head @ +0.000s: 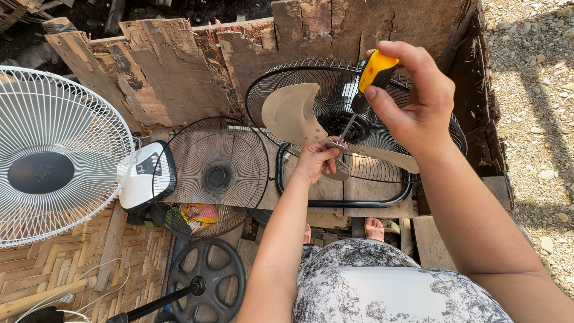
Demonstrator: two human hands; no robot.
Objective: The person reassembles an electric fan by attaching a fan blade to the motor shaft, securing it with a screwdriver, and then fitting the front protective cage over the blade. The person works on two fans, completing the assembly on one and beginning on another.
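fingers: right hand [418, 104] has thumb and fingers wrapped tight round the yellow-and-black handle of the screwdriver [363, 90]; left hand [315, 161] pinches the hub of the fan blade [311, 122], fingers clamped on it from below.
white fan grille: big round white grille [54, 155] at far left, dark disc at its centre, lying on the woven mat [54, 269].
black fan guard: large black wire guard [335, 90] propped against the rough wooden boards [179, 72], right behind the blade.
second black grille: smaller black wire grille [217, 173] left of the hands, leaning over a white fan housing [143, 179].
fan base: round black spoked base [206, 278] with a pole, low in view, well apart from the hands.
fan blade: beige, held up in front of the black guard, one wing up-left, one out to the right.
screwdriver: tilted, shaft running down from the right hand, tip meeting the blade hub just above the left hand.
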